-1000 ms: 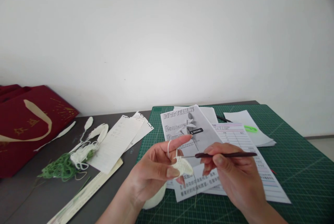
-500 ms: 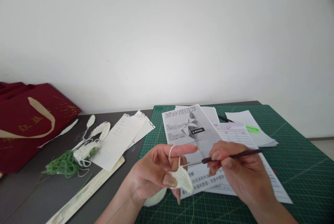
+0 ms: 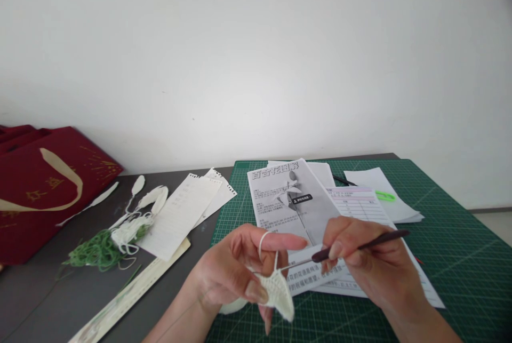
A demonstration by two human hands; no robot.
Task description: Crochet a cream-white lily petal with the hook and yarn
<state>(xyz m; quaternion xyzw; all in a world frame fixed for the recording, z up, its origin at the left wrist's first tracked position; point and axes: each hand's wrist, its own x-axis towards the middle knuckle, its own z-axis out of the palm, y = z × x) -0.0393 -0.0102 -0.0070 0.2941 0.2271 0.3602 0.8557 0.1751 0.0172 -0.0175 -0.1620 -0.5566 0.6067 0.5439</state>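
Pinched between the thumb and fingers of my left hand (image 3: 240, 265) is a small white crochet piece (image 3: 282, 295), its pointed end hanging down. White yarn (image 3: 262, 241) loops round my left index finger, which stretches to the right, and runs down to the work. My right hand (image 3: 370, 265) grips a crochet hook (image 3: 356, 247) with a dark purple handle. Its thin metal shaft reaches left to the top edge of the crochet piece; the very tip is hard to make out. Partly hidden behind my left wrist lies something white and rounded (image 3: 233, 306).
Printed sheets (image 3: 272, 209) and a green clip-like item (image 3: 385, 196) lie on a green cutting mat (image 3: 460, 257). Leftward are notebook pages (image 3: 180, 215), a pale ruler-like strip (image 3: 132, 295), green yarn (image 3: 96, 249), white crocheted pieces (image 3: 154, 199) and a dark red bag (image 3: 48, 193).
The crochet piece has tilted and its pointed end hangs lower. My right hand has shifted slightly right with the hook, whose shaft slants a little more.
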